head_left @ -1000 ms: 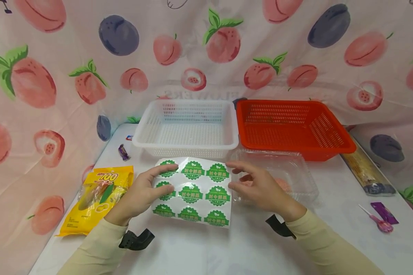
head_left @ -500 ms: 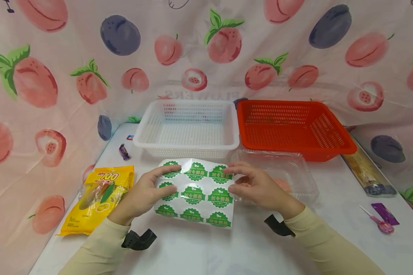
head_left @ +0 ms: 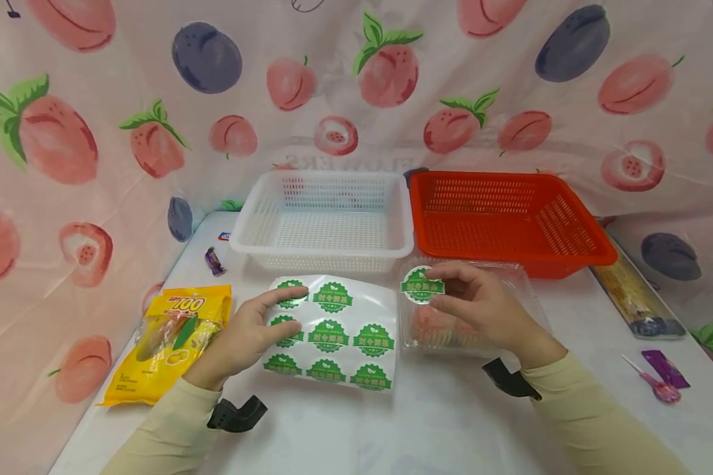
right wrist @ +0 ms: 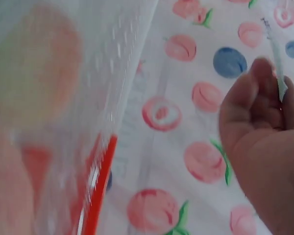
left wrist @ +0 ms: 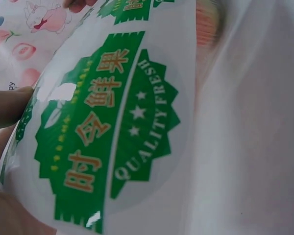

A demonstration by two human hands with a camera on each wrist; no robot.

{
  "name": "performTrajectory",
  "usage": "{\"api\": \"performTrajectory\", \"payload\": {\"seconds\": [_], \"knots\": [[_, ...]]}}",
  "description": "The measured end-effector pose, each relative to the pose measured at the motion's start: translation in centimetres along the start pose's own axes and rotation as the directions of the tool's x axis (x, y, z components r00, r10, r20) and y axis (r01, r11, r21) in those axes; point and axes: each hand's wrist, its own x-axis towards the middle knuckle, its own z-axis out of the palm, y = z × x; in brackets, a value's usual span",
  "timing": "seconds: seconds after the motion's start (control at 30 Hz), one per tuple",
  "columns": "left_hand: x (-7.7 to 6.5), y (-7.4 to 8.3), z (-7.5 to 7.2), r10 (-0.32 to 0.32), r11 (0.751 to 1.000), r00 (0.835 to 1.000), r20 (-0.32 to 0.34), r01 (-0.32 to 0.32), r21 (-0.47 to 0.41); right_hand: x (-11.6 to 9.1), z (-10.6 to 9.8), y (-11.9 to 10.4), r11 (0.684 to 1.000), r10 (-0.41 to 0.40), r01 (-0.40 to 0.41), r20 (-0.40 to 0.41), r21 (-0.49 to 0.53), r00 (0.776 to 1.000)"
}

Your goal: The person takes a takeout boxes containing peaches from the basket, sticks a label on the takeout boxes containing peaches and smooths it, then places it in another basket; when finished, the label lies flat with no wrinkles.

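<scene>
My left hand (head_left: 246, 336) grips the left edge of a white sticker sheet (head_left: 356, 297), thumb and fingers over its green labels. The sheet's upper right spot is bare. In the left wrist view a green sticker (left wrist: 108, 112) reading "QUALITY FRESH" fills much of the picture. Between thumb and forefinger my right hand (head_left: 487, 307) pinches a round green sticker (head_left: 417, 285), off the sheet. Behind that hand sits a clear plastic clamshell box (head_left: 525, 290) with pinkish contents. The right wrist view shows the right hand (right wrist: 264, 112) with the sticker edge-on.
A white basket (head_left: 321, 252) and a red basket (head_left: 511, 254) stand side by side at the back. To the left lie a yellow snack bag (head_left: 148, 369) and a purple-wrapped candy (head_left: 214, 262). A lollipop (head_left: 659, 388), a purple wrapper (head_left: 664, 368) and a long clear pack (head_left: 636, 290) lie right.
The upper right sticker has come off the sheet in my right hand, which has moved right over the clear box. My left hand keeps its grip on the sheet's left edge.
</scene>
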Motion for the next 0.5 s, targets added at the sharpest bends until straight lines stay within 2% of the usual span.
{"api": "performTrajectory", "payload": {"seconds": [0.17, 0.27, 0.5], "knots": [[0.0, -0.5, 0.1, -0.019, 0.999, 0.999, 0.03, 0.02, -0.04, -0.4, -2.1, -0.3, 0.996, 0.051, -0.056, -0.066, -0.064, 0.997], [0.1, -0.7, 0.2, -0.031, 0.998, 0.999, 0.043, 0.034, -0.06, -0.7, -3.4, 0.0, 0.99, 0.1, -0.106, -0.069, -0.089, 0.993], [0.3, -1.2, 0.3, -0.025, 0.999, 0.999, 0.034, 0.026, -0.045, -0.9, -5.7, 1.0, 0.964, 0.209, -0.218, -0.074, -0.15, 0.975]]}}
